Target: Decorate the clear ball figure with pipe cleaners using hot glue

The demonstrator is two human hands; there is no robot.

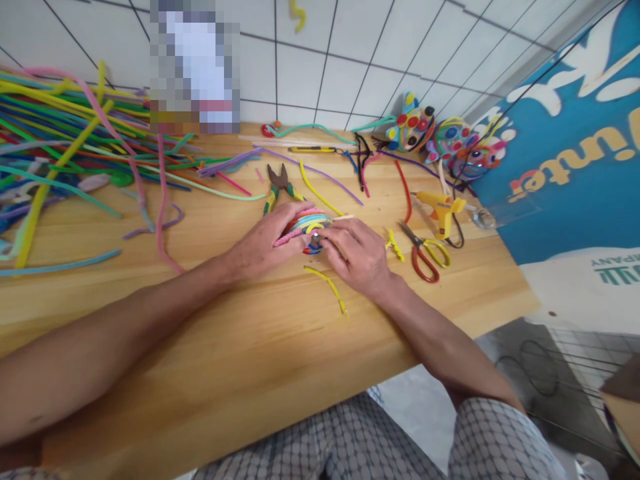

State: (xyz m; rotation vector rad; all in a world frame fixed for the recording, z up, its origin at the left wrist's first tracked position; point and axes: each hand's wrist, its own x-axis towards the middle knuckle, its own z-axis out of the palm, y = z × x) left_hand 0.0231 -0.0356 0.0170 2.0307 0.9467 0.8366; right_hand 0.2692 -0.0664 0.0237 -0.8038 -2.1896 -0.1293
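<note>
Both hands meet over a small rounded craft piece [311, 217] wound with colourful pipe cleaners, in pink, orange, light blue and yellow. My left hand [273, 240] wraps its left side, thumb along the near edge. From the right, my right hand [357, 253] pinches at the piece's front, by a small shiny spot; whatever sits between those fingertips is too small to make out. Much of the piece is hidden by the fingers. A short yellow pipe cleaner [330, 285] lies just in front of the hands. Behind them rest pliers [278, 183] with green and yellow handles.
Scissors [424, 257] and a yellow glue gun [440, 210] lie to the right, near a twisted yellow piece [395, 245]. Finished-looking colourful figures [410, 127] stand at the back right. A large heap of pipe cleaners [65, 133] covers the left, and a cutter [313, 149] lies by the wall.
</note>
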